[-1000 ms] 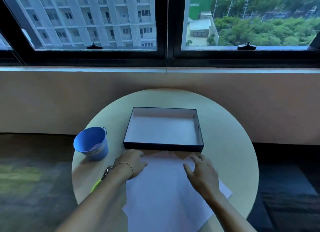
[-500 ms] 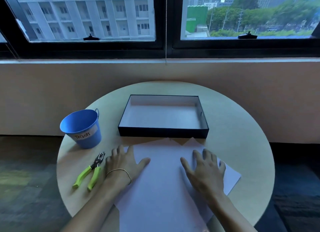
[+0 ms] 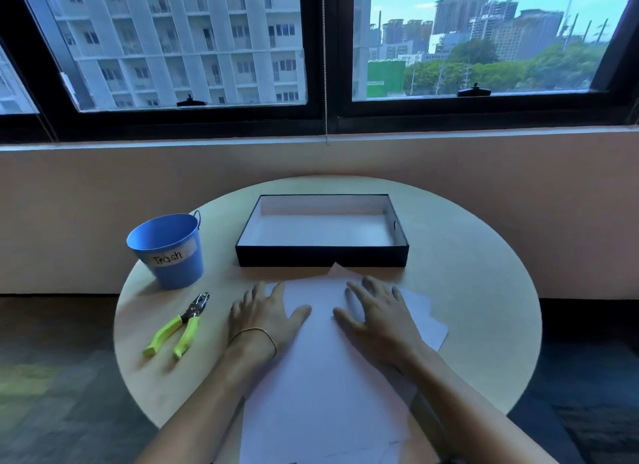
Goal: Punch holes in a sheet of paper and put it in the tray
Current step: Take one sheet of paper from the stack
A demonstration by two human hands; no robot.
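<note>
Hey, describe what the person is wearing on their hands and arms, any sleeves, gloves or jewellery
Both forearms are bare as far as the view shows, with no sleeves and no gloves. The left hand has a thin gold-coloured bangle around its wrist. The right hand and its wrist show no ring, watch or bracelet. No rings are visible on the fingers of either hand.

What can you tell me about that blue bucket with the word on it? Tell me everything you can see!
The blue bucket is a small round pail, wider at the top than at the bottom, and it looks like painted metal. A thin wire handle hangs down at its far rim. A white label on the front reads "Trash". It stands upright near the left edge of the round table, beyond the green-handled hole punch and left of the tray. Nothing but the table touches it. Its inside cannot be seen.
</note>
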